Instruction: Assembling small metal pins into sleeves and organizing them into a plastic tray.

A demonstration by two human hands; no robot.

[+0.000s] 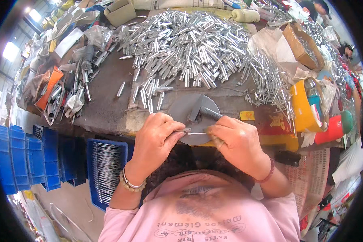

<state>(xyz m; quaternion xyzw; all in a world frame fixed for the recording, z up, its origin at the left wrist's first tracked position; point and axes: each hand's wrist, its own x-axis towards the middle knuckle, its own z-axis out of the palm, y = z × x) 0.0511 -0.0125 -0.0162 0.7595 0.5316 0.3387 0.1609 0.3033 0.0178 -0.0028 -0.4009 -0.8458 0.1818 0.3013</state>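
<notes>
Both of my hands meet over a round grey disc (175,108) at the table's near edge. My left hand (155,133) pinches a short silver metal tube (187,130) between thumb and fingertips. In my right hand (240,141), closed fingertips grip a thin metal rod (198,133), whose other end meets the tube. On the disc stands a dark flat-sided metal piece (195,108). Beside it, a dark cylindrical bar (211,113) slants toward my right hand; whether the two are joined, I cannot tell.
Beyond my hands lies a big heap of silver tubes (189,44), with thin rods (266,78) piled to its right. Tools (84,66) crowd the left. A blue crate (90,173) of long metal parts sits below left, near stacked blue bins (28,157). A yellow container (300,105) stands right.
</notes>
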